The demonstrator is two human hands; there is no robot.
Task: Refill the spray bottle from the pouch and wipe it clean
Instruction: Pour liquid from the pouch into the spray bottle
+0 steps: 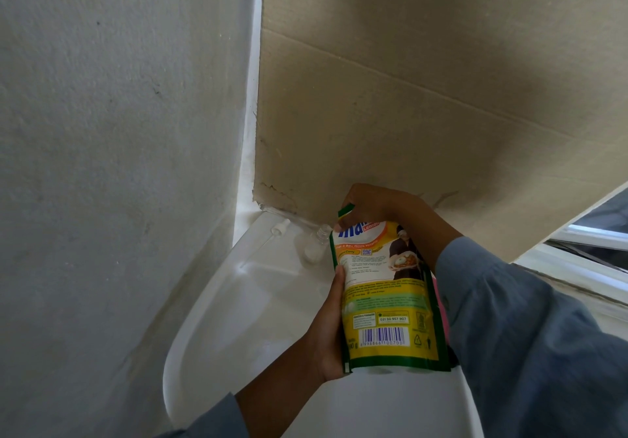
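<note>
One yellow pouch [387, 298] is held upright over the white sink [217, 301]: left hand [331, 329] grips its side, right hand [370, 206] pinches its top. One clear spray bottle [314, 244] stands just behind, uncapped.

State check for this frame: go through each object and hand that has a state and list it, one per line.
pouch: upright, held in both hands
left hand: grips the pouch's lower edge
right hand: pinches the pouch's top corner
spray bottle: uncapped, standing on the white surface
spray head: off the bottle, lying beside it
</note>
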